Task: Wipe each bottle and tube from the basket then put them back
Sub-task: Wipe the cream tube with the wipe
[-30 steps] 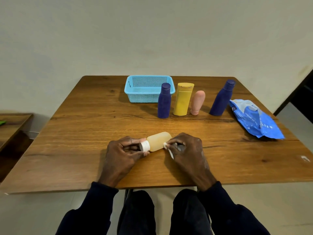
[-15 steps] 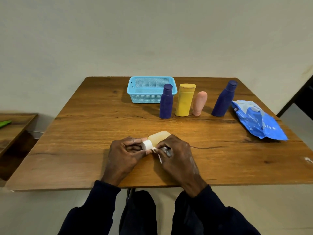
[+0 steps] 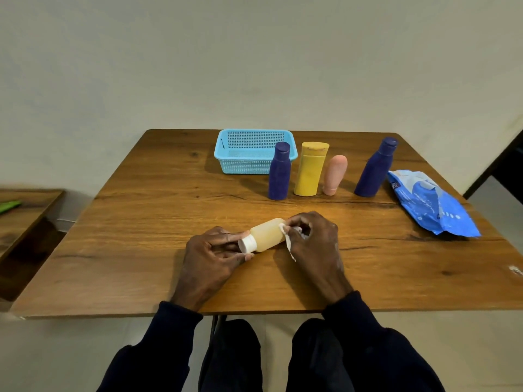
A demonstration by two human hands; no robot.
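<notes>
**Amber bottle held over the near table, wipe on its far end**

I see my left hand point(image 3: 210, 257) closed around the white-capped end of a pale amber bottle point(image 3: 266, 234); its grip pinches the cap between thumb and fingertips. The bottle lies on its side, tilted, cap toward me and to the left, base pointing toward the blue basket point(image 3: 249, 154). I cannot tell whether it touches the table point(image 3: 141, 222) or sits just above it.

My right hand point(image 3: 314, 244) has its grip closed on a small white wipe point(image 3: 287, 240), pressed against the bottle's far end, with a strip of wipe hanging down toward me.

Taking the basket as landmark: it stands at the far edge of the table, and I see nothing inside it. Just to its right and nearer to me stands a dark blue bottle point(image 3: 279, 171), overlapping the basket's right corner in my view. Beside that, further right, stands a yellow tube point(image 3: 310, 168) upright on its cap, then a small pink tube point(image 3: 334, 175), leaning slightly. Well right of the basket stands a second dark blue bottle point(image 3: 375, 168), tilted in the wide lens. Furthest right lies a blue wipes pack point(image 3: 433, 203), flat and crumpled. The held bottle is well in front of the basket, near my edge.
</notes>
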